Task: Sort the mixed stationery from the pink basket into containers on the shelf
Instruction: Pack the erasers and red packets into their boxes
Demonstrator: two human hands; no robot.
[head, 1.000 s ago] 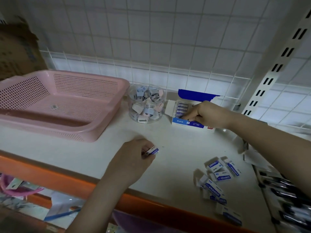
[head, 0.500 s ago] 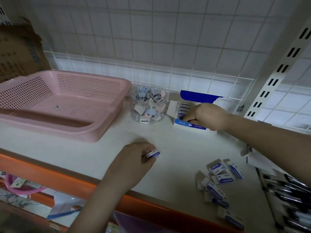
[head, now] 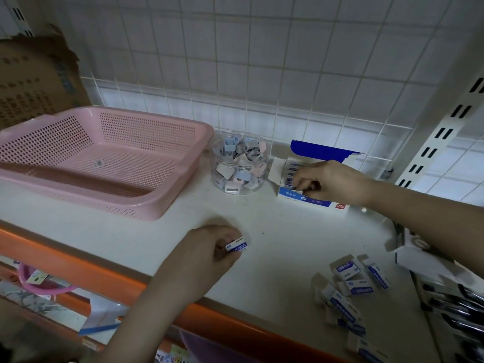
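The pink basket [head: 157, 208] stands on the left of the white shelf [head: 275, 231], with only a small sticker on its floor. My left hand [head: 207, 255] rests near the shelf's front edge and pinches a blue-and-white eraser [head: 237, 246]. My right hand [head: 330, 182] reaches into the open blue-and-white eraser box [head: 309, 200] at the back, fingers curled among the erasers standing in it. Whether it holds one is hidden. Several loose erasers [head: 351, 281] lie at the front right.
A clear round tub [head: 239, 163] of small pastel items sits between basket and box. A cardboard box [head: 34, 79] stands far left. Black pens [head: 455, 307] lie in a tray at the right. The orange shelf edge [head: 78, 260] runs along the front.
My right hand has shifted slightly inside the eraser box, fingers working at the row. My left hand keeps the eraser in about the same place.
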